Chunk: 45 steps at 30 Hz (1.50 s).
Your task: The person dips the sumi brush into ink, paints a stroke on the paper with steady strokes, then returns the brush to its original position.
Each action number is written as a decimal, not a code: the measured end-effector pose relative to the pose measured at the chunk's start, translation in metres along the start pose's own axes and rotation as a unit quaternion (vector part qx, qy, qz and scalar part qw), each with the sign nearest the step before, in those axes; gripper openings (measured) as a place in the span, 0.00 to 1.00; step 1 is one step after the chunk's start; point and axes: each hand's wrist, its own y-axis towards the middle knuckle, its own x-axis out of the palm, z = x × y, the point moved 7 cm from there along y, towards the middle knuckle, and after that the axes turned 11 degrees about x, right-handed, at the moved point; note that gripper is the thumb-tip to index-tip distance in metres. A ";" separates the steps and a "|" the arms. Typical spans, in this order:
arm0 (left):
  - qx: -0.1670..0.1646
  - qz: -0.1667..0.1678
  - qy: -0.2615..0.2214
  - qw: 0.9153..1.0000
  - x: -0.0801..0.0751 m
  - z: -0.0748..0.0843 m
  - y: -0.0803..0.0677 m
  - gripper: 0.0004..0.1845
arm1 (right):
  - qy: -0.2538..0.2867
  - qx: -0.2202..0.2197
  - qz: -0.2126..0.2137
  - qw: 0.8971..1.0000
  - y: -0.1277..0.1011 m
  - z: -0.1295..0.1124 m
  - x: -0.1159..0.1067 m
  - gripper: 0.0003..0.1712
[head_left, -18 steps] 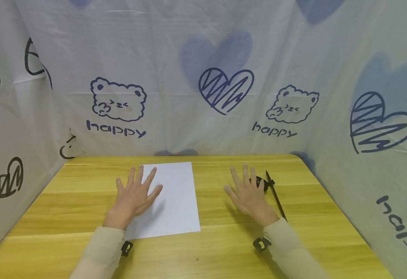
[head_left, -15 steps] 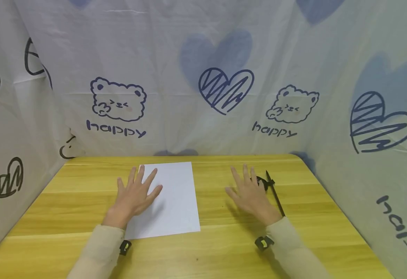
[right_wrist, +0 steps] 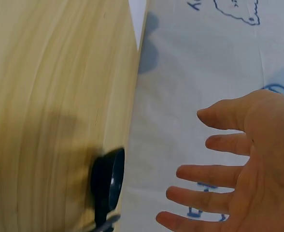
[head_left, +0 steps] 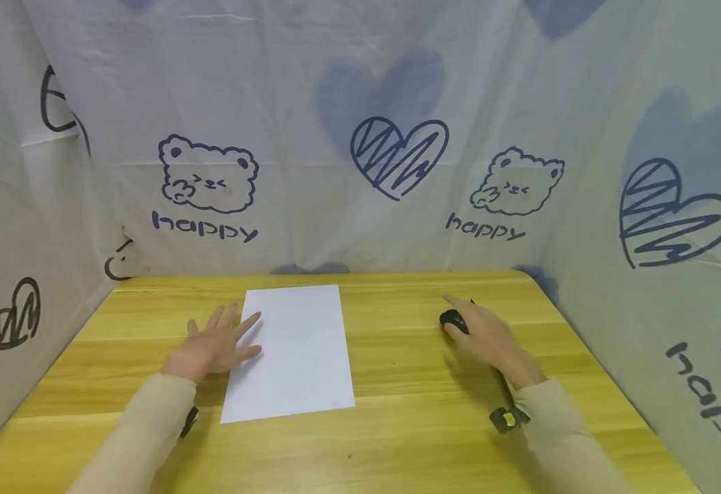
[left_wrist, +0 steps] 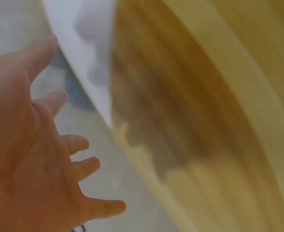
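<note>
A white sheet of paper [head_left: 295,357] lies flat on the wooden table. My left hand [head_left: 208,350] hovers by its left edge, fingers spread and holding nothing; the left wrist view shows a gap between that hand [left_wrist: 31,145] and the paper [left_wrist: 91,34]. Over on the right, my right hand [head_left: 490,339] is above a small round black dish with a short handle [head_left: 453,320]. In the right wrist view its fingers extend apart from the dish [right_wrist: 108,179]. A thin dark pointed stick [head_left: 503,387], perhaps a brush, lies partly hidden under the right hand and wrist.
The wooden table [head_left: 391,439] has rounded back corners. White cloth [head_left: 304,226] printed with hearts, bears and "happy" hangs behind it and along both sides.
My right hand has moved right, now covering much of the dark stick and part of the dish. My left hand has shifted left and slightly down, uncovering more paper.
</note>
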 end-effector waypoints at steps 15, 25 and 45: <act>0.036 -0.011 -0.009 0.999 0.012 -0.018 -0.001 0.41 | -0.004 -0.068 -0.026 0.997 -0.006 0.047 -0.008 0.21; 0.044 -0.004 -0.023 0.999 0.015 -0.016 -0.002 0.43 | -0.021 -0.105 -0.042 0.993 -0.010 0.065 -0.005 0.19; 0.037 -0.010 -0.004 0.999 0.011 -0.017 -0.001 0.42 | -0.049 -0.173 -0.012 0.984 -0.015 0.071 0.008 0.29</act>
